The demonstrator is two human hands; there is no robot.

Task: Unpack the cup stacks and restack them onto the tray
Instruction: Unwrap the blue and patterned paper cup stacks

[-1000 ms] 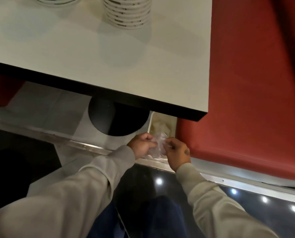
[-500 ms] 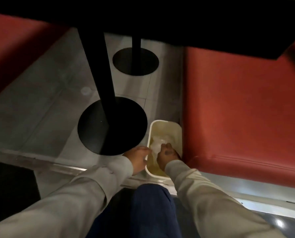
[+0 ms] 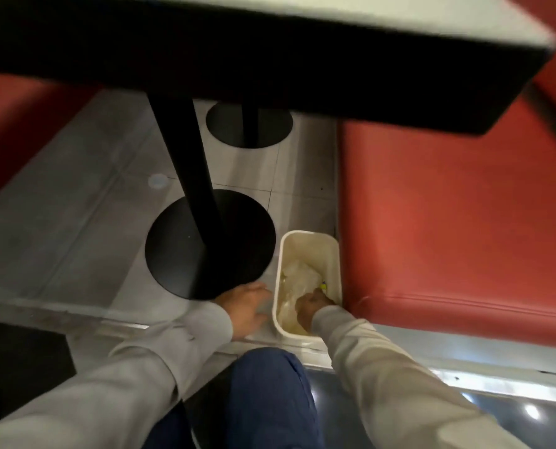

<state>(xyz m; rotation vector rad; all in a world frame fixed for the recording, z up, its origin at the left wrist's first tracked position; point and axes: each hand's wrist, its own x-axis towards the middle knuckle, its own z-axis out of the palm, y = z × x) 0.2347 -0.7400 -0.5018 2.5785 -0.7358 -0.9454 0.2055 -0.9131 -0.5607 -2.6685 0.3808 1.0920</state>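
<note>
- We find the right hand (image 3: 310, 307) down inside the cream rectangular plastic bin (image 3: 309, 235), fingers curled; whether it grips the crumpled clear plastic wrapping (image 3: 297, 273) we cannot tell. Film may cling.
- The left hand (image 3: 247, 307) lies relaxed beside the bin wall, holding nothing; the bin could tip.
- We see no cup stacks or tray here; the black tabletop edge (image 3: 270, 59) overhangs, a knock risk.

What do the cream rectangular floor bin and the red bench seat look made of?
Cream rectangular bin: likely moulded plastic, smooth matte walls, rounded corners. Red bench seat: probably vinyl or leatherette, soft sheen, piped seam along its front edge.
</note>
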